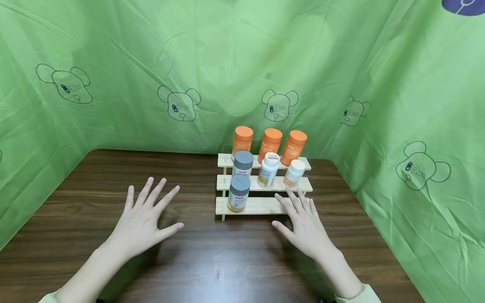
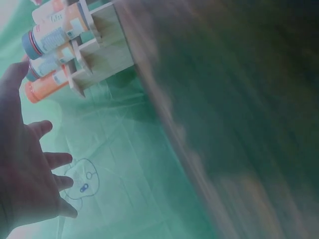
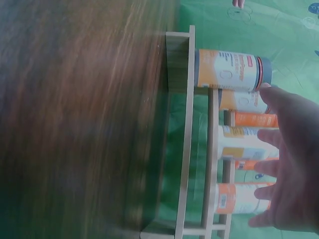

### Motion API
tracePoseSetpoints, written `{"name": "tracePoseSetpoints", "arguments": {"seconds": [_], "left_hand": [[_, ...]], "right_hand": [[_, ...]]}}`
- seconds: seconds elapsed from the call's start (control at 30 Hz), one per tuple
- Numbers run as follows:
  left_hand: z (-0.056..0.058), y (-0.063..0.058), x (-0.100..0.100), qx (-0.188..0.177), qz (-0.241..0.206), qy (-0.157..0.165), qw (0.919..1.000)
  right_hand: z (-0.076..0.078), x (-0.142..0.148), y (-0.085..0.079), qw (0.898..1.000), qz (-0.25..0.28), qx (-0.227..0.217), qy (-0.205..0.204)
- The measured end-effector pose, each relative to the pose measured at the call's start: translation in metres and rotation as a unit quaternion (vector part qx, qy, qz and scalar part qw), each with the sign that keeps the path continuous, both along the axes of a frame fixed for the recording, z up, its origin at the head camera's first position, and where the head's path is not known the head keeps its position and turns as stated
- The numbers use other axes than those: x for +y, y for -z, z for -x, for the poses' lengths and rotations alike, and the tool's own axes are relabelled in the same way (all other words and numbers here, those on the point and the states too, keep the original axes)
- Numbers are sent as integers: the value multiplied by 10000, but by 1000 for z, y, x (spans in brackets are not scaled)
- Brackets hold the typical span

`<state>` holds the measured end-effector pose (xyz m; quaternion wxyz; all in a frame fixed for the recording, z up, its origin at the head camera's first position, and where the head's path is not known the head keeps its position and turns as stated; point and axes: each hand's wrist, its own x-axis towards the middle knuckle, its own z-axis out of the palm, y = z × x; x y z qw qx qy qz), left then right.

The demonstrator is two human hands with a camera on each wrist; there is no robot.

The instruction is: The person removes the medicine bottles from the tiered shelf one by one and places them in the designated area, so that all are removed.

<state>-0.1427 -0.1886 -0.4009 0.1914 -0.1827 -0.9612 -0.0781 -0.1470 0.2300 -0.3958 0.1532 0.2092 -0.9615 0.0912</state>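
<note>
My left hand (image 1: 138, 225) is held over the left part of the table, fingers straight and spread, with nothing in it. My right hand (image 1: 306, 229) also has its fingers spread and holds nothing; in the head view its fingertips overlap the right end of a three-tier wooden rack (image 1: 265, 206). A grey-capped bottle (image 1: 238, 194) stands at the left of the lowest tier. On the middle tier are another grey-capped bottle (image 1: 243, 163), a white-capped bottle (image 1: 268, 170) and a smaller white bottle (image 1: 294, 173). Three orange bottles (image 1: 270, 143) line the top tier.
The dark wooden table (image 1: 197, 261) carries the rack near its back edge, right of the middle. A green curtain (image 1: 125, 97) printed with bear outlines surrounds the table at the back and sides.
</note>
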Motion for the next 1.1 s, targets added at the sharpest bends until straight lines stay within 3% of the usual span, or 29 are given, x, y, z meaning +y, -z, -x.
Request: {"name": "tracePoseSetpoints", "arguments": {"seconds": [0.37, 0.53, 0.9, 1.1], "left_hand": [[13, -20, 12, 197, -98, 180, 9996], [20, -29, 21, 177, -238, 290, 9991], [39, -38, 50, 320, -778, 737, 9937], [50, -36, 68, 357, -1253, 1069, 9857]], "right_hand": [[7, 28, -11, 9991, 338, -188, -194], [16, 47, -14, 9954, 710, -300, -572], [44, 89, 7, 9885, 1252, -302, -796], [58, 113, 17, 9807, 1652, -402, -963]]}}
